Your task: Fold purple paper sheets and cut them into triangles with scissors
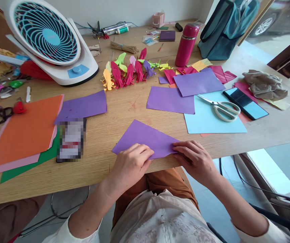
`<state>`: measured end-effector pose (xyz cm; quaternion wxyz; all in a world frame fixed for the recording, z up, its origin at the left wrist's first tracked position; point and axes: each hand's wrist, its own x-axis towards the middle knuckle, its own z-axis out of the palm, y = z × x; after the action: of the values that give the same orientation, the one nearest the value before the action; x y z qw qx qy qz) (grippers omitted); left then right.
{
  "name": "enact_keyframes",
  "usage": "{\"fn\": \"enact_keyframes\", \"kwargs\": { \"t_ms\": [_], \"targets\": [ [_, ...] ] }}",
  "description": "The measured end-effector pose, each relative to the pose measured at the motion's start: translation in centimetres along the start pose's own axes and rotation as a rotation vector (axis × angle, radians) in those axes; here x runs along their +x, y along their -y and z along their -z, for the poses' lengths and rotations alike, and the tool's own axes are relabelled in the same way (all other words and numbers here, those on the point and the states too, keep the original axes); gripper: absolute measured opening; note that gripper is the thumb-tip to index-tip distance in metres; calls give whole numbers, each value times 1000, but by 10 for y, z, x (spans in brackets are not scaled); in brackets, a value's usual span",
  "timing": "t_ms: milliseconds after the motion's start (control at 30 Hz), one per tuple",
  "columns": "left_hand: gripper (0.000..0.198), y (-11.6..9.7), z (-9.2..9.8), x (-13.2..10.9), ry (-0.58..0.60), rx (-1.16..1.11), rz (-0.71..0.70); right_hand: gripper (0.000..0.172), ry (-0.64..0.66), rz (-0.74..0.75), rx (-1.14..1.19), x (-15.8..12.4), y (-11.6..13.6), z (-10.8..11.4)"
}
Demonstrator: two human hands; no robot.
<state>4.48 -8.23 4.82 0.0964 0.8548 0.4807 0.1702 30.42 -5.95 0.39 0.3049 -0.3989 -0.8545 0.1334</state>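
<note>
A folded purple paper (145,137) lies at the near edge of the wooden table (114,111). My left hand (131,163) rests on its near edge with fingers curled and pressed down on the paper. My right hand (194,158) presses the paper's right corner with its fingers together. Both hands hold the paper flat against the table. Beyond it lie more purple sheets (171,99), and a row of small folded paper figures (127,72) in several colours stands further back.
Scissors (223,108) lie on a light blue sheet (210,119) to the right, beside a phone (246,103). A stack of orange, pink and green paper (23,131) sits left. A white and teal fan (51,40), a pink bottle (186,44) and a teal bag (226,27) stand at the back.
</note>
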Motion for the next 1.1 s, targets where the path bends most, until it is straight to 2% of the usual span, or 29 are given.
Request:
{"fn": "enact_keyframes", "kwargs": {
  "t_ms": [100, 300, 400, 567, 867, 967, 1100],
  "targets": [
    [7, -1, 5, 11, 53, -17, 108, 17, -55, -70, -36, -1, -3, 1],
    [16, -5, 20, 34, 223, 60, 287, 9, -89, -192, 19, 4, -3, 2],
    [24, -3, 26, 44, 267, 61, 357, 12, -87, -284, 41, 9, 0, 2],
    [39, 5, 31, 55, 277, -39, 449, 17, -68, -381, 24, 15, 1, 2],
    [35, 27, 18, 49, 267, -167, 532, 11, 8, -474, 2, 23, 0, 6],
    [34, 31, 16, 46, 252, -212, 519, 9, 90, -522, 23, 26, 3, 14],
    [35, 32, 17, 45, 241, -235, 509, 11, 222, -627, 190, 30, 4, 24]
  ]
}}
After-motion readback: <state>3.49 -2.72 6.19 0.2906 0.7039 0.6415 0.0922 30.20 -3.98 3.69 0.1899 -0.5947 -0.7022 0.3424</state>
